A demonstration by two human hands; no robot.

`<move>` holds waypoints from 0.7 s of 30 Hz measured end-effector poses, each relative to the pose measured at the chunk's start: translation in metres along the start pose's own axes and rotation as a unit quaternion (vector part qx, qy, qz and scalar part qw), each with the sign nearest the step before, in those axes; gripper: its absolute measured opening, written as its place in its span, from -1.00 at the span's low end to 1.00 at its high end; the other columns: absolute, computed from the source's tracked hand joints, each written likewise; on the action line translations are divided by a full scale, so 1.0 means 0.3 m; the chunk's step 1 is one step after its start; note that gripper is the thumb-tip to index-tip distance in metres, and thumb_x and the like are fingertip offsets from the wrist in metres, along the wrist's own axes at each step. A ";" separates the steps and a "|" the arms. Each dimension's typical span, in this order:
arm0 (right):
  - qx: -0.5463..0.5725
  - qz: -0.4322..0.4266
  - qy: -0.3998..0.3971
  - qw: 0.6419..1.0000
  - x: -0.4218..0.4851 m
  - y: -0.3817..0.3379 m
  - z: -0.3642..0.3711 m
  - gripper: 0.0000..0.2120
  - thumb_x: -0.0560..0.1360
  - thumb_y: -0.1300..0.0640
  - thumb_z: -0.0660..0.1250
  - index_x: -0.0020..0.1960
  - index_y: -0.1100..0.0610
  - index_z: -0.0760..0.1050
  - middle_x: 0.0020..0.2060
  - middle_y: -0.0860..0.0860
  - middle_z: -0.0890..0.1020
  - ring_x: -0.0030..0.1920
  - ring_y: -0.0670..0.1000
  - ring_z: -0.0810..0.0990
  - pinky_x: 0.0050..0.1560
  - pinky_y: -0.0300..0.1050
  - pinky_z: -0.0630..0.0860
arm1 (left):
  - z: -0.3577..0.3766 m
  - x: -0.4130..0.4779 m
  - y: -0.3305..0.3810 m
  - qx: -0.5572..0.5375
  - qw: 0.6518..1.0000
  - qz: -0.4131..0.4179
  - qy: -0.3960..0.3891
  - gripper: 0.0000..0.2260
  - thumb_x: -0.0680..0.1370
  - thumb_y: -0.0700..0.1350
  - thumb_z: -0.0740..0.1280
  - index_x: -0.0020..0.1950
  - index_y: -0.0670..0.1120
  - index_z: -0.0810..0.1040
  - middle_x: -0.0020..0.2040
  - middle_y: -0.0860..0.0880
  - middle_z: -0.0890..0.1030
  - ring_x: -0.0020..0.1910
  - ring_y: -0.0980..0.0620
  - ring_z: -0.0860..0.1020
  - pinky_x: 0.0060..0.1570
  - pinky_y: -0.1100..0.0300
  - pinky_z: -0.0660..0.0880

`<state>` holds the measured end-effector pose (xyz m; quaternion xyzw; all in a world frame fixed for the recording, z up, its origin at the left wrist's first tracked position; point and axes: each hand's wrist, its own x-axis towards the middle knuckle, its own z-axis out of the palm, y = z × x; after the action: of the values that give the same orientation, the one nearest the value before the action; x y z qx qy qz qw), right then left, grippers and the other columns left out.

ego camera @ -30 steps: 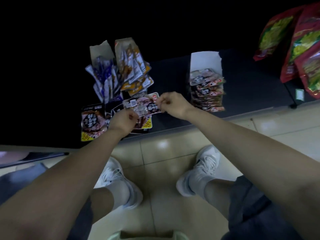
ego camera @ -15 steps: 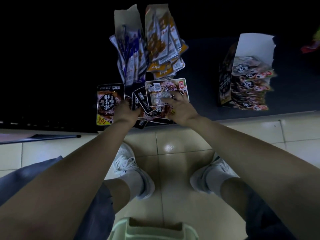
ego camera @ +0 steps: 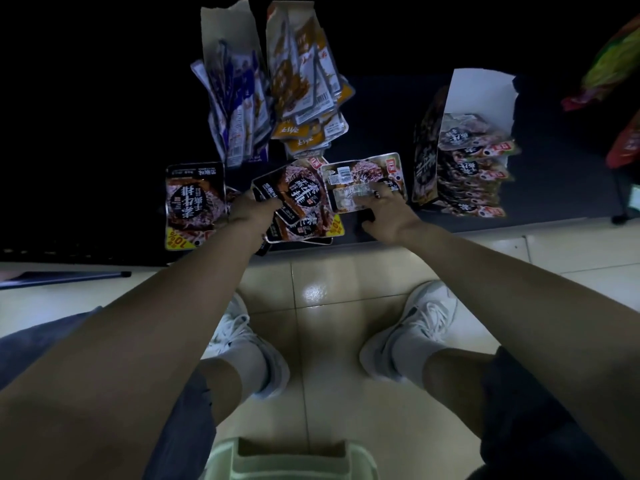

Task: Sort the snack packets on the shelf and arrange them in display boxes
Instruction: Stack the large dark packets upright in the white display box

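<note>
Our fingers [ego camera: 383, 197] on the right hand [ego camera: 388, 214] lie flat and spread wide on a silver packet [ego camera: 360, 174]. They press it onto the dark shelf [ego camera: 381, 116]. The silver packet lies back side up, just beside the right box [ego camera: 479, 95].

Our left hand [ego camera: 254, 207] has its fingers curled round the edge of a dark packet [ego camera: 294, 190]. It holds that packet on top of the loose pile [ego camera: 304, 232] at the front of the shelf.

We think a good part of the job is done. The right box has a neat stack [ego camera: 474, 174] of packets in it, and they look like the same kind as the ones in our hands. At the back, the purple packets [ego camera: 235, 116] stand in one tall box and the orange packets [ego camera: 304, 91] stand in the box next to it.

Some work is left. The two packets under our hands and the loose pile are not in a box yet. One big dark pack [ego camera: 192, 202] lies flat at the left, and we cannot tell if it is a box or a packet. We think these go into the right box next.
</note>
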<state>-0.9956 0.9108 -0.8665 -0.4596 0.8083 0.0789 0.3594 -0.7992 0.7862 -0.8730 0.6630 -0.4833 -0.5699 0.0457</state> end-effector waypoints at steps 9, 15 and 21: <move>0.239 0.005 0.042 0.970 -0.088 -0.094 -0.068 -0.61 0.59 0.14 0.26 0.39 0.19 0.37 0.30 0.14 0.46 0.30 0.12 0.44 0.28 -0.13 0.37 | -0.175 -0.125 0.029 -0.045 0.997 0.054 -0.009 -0.69 0.55 -0.19 0.33 0.29 -0.13 0.48 0.15 -0.04 0.55 0.05 -0.01 0.50 -0.03 0.23 0.42; 0.537 0.043 -0.023 0.842 -0.175 -0.205 -0.115 -0.68 0.51 0.11 0.40 0.20 0.17 0.44 0.06 0.06 0.60 -0.01 0.01 0.61 -0.06 -0.14 0.59 | -0.250 -0.244 0.050 -0.053 0.990 0.086 -0.100 -0.44 0.53 -0.13 0.39 0.49 -0.10 0.28 0.34 0.12 0.30 0.29 0.10 0.31 0.22 0.25 0.19; 0.570 0.019 0.041 0.821 -0.265 -0.181 -0.204 -0.72 0.52 0.29 0.36 0.21 0.16 0.44 -0.04 0.03 0.61 -0.04 0.01 0.58 -0.23 -0.19 0.53 | -0.267 -0.342 0.100 -0.096 0.987 0.065 -0.111 -0.92 0.61 -0.16 0.30 0.05 -0.02 0.56 0.11 -0.07 0.60 0.25 -0.13 0.51 0.32 -0.06 0.38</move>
<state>-0.9579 0.9065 -0.7589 -0.1606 0.7317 -0.4077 0.5222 -0.7407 0.8022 -0.7539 0.5553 -0.4709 -0.6793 0.0921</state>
